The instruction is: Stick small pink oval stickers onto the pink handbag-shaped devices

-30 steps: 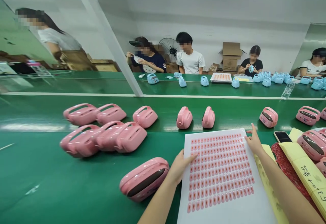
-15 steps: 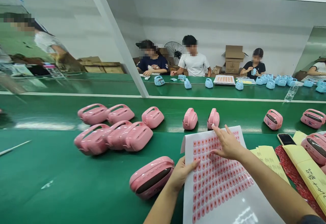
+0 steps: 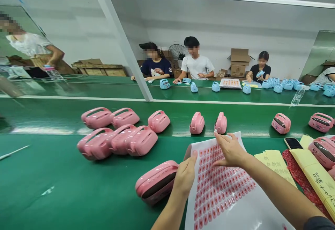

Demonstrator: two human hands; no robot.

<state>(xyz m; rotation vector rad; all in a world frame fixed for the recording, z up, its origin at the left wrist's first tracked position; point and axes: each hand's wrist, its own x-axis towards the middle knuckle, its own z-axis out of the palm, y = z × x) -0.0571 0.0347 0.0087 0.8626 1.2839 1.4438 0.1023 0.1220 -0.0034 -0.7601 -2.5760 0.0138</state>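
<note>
My left hand [image 3: 184, 174] grips the left edge of a white sticker sheet [image 3: 222, 219], thumb on top and fingers behind it. Rows of small pink oval stickers with dark red centres cover the sheet's upper part. Its top left corner curls back. Over the upper rows lies my right hand [image 3: 231, 149], fingers stretched out and thumb apart. Something small and whitish shows at its index fingertip, too small to name. Beside my left hand stands a pink handled case [image 3: 157, 183] with a dark front panel, partly behind that hand.
Several pink cases [image 3: 142, 141] are grouped at the left, with others along the green belt [image 3: 248, 115]. To my right lie a phone [image 3: 293, 142], yellow paper slips [image 3: 274, 165] and red bubble wrap [image 3: 298, 167]. Co-workers sit opposite among blue cases [image 3: 288, 84]; another person stands far left.
My left hand has shifted its hold, its thumb now higher along the sheet's edge. The sheet has bent and tilted slightly left. My right hand stays over its upper rows.
</note>
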